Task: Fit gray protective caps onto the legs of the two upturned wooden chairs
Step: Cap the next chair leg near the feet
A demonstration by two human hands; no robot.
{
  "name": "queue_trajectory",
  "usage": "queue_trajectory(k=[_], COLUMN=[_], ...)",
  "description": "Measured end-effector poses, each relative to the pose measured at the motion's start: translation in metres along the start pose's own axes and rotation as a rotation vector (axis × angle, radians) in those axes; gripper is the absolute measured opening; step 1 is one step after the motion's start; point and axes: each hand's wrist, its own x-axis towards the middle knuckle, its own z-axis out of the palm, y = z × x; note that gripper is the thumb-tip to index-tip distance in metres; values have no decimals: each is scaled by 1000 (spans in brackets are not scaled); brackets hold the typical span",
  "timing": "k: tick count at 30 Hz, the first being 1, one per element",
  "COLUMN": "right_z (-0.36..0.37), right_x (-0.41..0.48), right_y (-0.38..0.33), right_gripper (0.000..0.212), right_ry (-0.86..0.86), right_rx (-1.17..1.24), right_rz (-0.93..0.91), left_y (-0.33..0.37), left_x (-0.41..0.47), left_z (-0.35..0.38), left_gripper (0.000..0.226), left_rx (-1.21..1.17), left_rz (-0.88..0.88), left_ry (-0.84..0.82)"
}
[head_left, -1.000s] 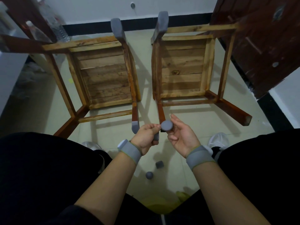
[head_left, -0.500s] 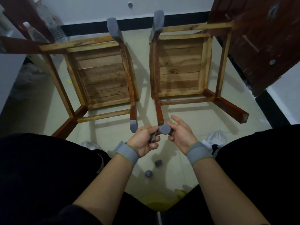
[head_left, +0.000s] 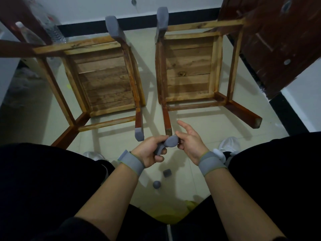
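Just below the bare tip of the right-hand chair's near inner leg (head_left: 168,131), both hands meet over a gray cap (head_left: 172,141). Left hand (head_left: 150,152): grip closed around the cap's lower, sleeve-like end, apparently to steady it and hold its mouth open. Right hand (head_left: 188,142): thumb and lower fingers pinch the cap's rounded closed end, index finger extended and free, probably to aim the cap at the leg. The cap lies just short of that leg tip and is not yet seated.

Left of this leg, the neighbouring leg of the left-hand chair (head_left: 139,134) already carries a cap; beyond it, two far legs, one on each chair (head_left: 112,26) (head_left: 162,16), are capped as well. Well to the right, the outer near leg (head_left: 256,121) remains bare. Both chairs rest seat-down on the tiled floor (head_left: 199,126) so the leg ends face the worker.

Nearer the person than the leg, two spare caps (head_left: 167,172) (head_left: 156,184) lie on the floor between the knees, within easy reach for the legs still uncovered.
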Motion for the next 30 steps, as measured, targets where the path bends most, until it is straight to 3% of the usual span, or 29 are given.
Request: queue_trajectory(k=[5,10,16,20,26,30], right_z=[5,2,-1,0,1,-1], right_x=[5,8,17,22,25,32], right_y=[-5,-2,2,3,0,3], right_gripper=[28,25,27,30,36,39], right_ry=[-62,-107,19,95,-38,9], right_rx=[121,33,-71,-117,-143,-145], right_rz=[36,-39,-66,-70,-12,-35], left_y=[-1,-2,-3,-3,-1,1], left_x=[4,7,13,18,30,39], left_z=[5,5,1,1,-4,-1], left_gripper=[14,16,12,14,11,15], left_rx=[-204,-83,-102,-99,-143,-110], left_rz=[38,4,44,91,168,185], left_ry=[-57,-122,-120,-66,144,228])
